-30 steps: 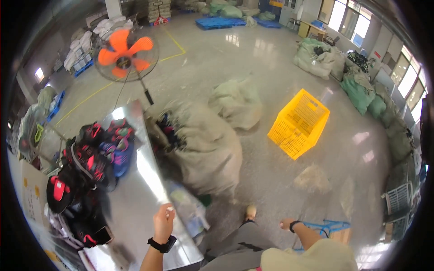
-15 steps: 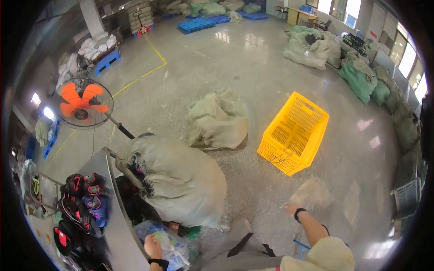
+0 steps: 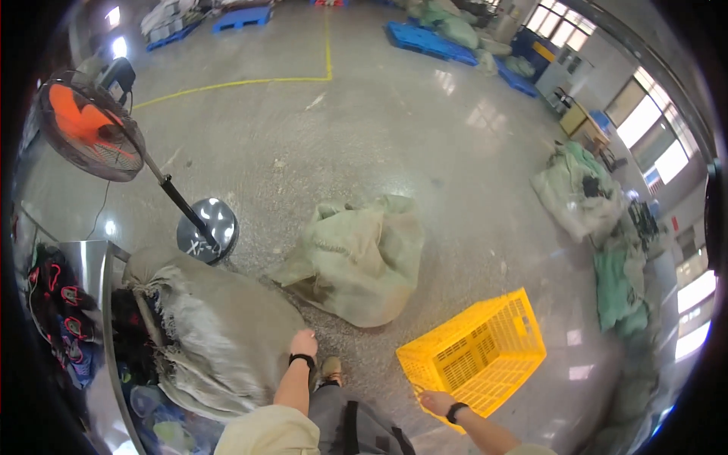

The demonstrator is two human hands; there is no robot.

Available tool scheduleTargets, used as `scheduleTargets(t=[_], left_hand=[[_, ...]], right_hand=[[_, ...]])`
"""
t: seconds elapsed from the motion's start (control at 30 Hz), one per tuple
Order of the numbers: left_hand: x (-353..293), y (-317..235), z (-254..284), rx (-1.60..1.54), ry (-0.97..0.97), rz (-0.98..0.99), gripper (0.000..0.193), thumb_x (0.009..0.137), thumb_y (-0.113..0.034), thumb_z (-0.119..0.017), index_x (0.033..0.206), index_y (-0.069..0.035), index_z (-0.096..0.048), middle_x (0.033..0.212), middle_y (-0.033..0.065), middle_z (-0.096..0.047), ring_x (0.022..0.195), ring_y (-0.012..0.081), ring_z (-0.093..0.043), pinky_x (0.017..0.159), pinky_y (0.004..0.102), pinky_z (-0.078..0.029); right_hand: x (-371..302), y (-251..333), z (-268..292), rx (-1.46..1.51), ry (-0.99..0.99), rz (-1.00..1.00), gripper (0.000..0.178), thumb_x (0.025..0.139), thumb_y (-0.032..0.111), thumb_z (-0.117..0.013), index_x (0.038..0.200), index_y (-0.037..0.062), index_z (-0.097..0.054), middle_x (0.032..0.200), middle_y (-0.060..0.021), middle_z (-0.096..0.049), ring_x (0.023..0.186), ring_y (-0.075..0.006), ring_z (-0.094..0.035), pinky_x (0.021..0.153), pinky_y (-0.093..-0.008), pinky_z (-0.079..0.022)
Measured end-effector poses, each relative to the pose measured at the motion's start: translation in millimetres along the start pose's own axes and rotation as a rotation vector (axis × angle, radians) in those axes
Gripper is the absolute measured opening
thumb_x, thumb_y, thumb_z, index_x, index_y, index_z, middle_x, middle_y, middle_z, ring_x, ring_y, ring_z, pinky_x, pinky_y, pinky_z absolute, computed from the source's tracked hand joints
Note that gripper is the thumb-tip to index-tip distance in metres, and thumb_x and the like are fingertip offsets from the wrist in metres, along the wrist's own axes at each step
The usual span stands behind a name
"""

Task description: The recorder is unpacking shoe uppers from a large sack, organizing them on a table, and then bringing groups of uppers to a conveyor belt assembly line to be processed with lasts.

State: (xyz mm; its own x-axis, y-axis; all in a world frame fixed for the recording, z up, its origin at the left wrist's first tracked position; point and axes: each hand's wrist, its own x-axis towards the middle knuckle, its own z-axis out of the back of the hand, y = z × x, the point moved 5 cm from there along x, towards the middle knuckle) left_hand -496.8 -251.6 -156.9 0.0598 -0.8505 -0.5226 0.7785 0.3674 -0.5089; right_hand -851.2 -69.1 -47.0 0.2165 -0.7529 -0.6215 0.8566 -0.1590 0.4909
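A yellow plastic crate (image 3: pixel 504 371) with slatted walls is tilted on the floor at my right. My right hand (image 3: pixel 436 402), a dark band at its wrist, is closed at the crate's near end, where a thin cord shows. My left hand (image 3: pixel 302 343) hangs beside a large, full beige woven sack (image 3: pixel 220 326); its fingers are too small and blurred to read. Straight ahead lies a second, slumped woven sack (image 3: pixel 364 258).
A metal table (image 3: pixel 95 280) at the left carries dark shoes (image 3: pixel 68 311) with pink trim. Beyond it stands a pedestal fan (image 3: pixel 87 125) with orange blades and a round base (image 3: pixel 208 231). Green and beige sacks (image 3: pixel 584 189) line the right side; blue pallets (image 3: pixel 428 42) lie farther back.
My view has turned right and I have stepped toward the crate. My right hand has reached the crate's near end, and the crate is now tilted. My left hand has left the clear plastic bag.
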Motion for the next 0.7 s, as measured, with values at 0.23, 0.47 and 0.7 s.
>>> scheduleTargets(t=[0.23,0.47,0.7], left_hand=[[149,-87,-17,-0.038,-0.025,0.105,0.04,0.072,-0.023,-0.06,0.104,-0.001,-0.05,0.106,0.0203,-0.052,0.099,0.035,-0.051,0.082,0.0416,-0.043],[288,-65,-68,-0.246,-0.008,0.455,0.101,0.066,-0.035,-0.071,0.133,0.006,-0.006,0.136,0.0232,-0.021,0.116,0.0337,-0.039,0.093,0.0375,-0.038],[367,-56,-163,-0.367,0.06,0.1,0.026,0.077,-0.025,-0.057,0.08,0.001,-0.061,0.083,0.0191,-0.061,0.075,0.0264,-0.059,0.062,0.0386,-0.044]], right_hand=[[0,-202,86,-0.24,0.184,-0.582,0.036,0.08,0.036,-0.038,0.104,0.0167,-0.057,0.099,-0.0165,-0.059,0.094,-0.0362,-0.054,0.081,-0.044,-0.043],[105,-182,151,0.02,0.144,-0.447,0.031,0.08,0.026,-0.048,0.107,0.0121,-0.056,0.096,-0.0188,-0.06,0.086,-0.0334,-0.058,0.074,-0.0397,-0.047],[220,-151,168,0.174,0.165,-0.309,0.05,0.08,0.022,-0.059,0.123,0.0124,-0.038,0.11,-0.0149,-0.054,0.095,-0.0261,-0.054,0.079,-0.0354,-0.045]])
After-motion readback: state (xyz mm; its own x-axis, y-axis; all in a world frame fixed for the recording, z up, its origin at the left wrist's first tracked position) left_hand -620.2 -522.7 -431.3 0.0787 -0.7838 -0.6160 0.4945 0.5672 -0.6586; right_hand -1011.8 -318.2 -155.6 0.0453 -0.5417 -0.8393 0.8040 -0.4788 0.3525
